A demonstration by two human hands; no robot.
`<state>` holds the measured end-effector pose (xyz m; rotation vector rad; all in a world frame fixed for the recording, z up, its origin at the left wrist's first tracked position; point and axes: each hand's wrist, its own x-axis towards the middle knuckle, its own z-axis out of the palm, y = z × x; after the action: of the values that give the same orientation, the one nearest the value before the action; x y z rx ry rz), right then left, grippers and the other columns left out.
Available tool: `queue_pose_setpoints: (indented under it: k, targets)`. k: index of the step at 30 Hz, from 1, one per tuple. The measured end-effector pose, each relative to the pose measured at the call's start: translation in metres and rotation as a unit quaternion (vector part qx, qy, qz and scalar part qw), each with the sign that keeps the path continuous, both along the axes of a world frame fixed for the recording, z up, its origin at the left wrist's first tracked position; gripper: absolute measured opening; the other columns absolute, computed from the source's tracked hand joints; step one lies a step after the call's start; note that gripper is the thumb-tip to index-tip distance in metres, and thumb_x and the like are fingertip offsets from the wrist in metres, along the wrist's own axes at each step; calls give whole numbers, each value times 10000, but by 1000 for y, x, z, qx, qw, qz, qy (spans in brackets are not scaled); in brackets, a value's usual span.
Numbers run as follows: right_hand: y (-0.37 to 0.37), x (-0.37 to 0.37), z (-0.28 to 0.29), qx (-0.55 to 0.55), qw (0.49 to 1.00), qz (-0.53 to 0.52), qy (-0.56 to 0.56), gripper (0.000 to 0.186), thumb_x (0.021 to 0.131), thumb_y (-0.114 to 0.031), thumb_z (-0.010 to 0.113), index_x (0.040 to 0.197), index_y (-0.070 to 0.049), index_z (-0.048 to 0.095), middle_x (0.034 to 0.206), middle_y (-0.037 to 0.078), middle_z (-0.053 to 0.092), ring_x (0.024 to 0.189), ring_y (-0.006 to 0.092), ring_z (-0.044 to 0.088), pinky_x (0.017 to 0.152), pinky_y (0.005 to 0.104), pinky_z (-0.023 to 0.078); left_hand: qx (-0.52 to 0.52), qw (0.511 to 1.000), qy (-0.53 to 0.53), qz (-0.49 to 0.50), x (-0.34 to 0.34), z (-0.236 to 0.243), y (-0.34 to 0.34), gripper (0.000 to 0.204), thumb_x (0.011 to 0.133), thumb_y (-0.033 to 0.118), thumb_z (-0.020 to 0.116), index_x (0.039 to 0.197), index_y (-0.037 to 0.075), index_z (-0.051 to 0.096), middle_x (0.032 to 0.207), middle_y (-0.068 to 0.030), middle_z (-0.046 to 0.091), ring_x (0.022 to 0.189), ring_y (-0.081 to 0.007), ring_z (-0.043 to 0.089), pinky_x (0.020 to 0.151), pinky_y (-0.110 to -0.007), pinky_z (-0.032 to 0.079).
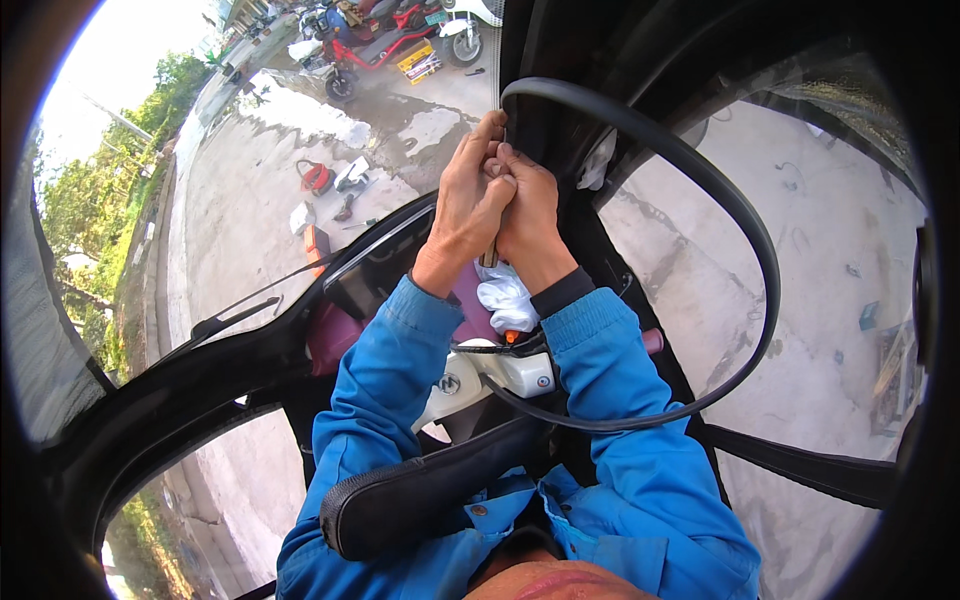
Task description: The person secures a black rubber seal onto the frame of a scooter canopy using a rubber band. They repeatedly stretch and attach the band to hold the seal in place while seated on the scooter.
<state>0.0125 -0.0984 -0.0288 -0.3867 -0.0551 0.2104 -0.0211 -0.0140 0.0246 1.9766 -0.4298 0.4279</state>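
My left hand [470, 195] and my right hand [525, 210] are clasped together at the windscreen's right-hand pillar. My right hand grips a narrow brownish tool [489, 256], its lower end showing below the palms. My left hand's fingers press at the top, where a black rubber strip [735, 230] meets the frame; what they hold is hidden. The strip loops out to the right and down over the white handlebar housing [525, 372]. Below my hands are white crumpled plastic [500, 295] and a small orange object [515, 336] in a pinkish-purple front panel [330, 340].
I am inside a black-framed vehicle cabin with a windscreen wiper [240, 316] and a long black padded piece [420, 480] across my front. Outside are parked scooters [370, 50], a red item [315, 178], an orange box [315, 245], scattered tools and greenery.
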Motion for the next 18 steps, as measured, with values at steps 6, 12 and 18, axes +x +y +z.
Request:
queue_pose_setpoints:
  k: [6, 12, 18]
  targets:
    - [4, -3, -7, -32, 999, -44, -6, 181, 1127, -157, 624, 1131, -4, 720, 985, 32, 710, 878, 122, 677, 815, 265, 550, 6, 1000, -11, -5, 0, 1, 1, 821, 893, 202, 558, 1663, -54, 436, 1593, -302, 566, 1479, -400, 563, 1255, -447, 405]
    - [1, -3, -6, -102, 991, -77, -47, 213, 1126, -171, 626, 1130, 12, 734, 962, 28, 695, 837, 107, 655, 747, 267, 529, 34, 998, -52, -2, -1, -2, 5, 750, 916, 184, 571, 1622, -54, 486, 1539, -276, 572, 1403, -407, 606, 1221, -451, 449]
    - [-27, -13, 5, -164, 981, -33, -101, 224, 1149, -190, 586, 1200, -9, 708, 1084, 43, 729, 937, 127, 705, 872, 259, 583, 63, 992, -104, 22, -1, -4, -1, 691, 955, 176, 565, 1603, -54, 503, 1514, -233, 524, 1350, -377, 620, 1179, -449, 496]
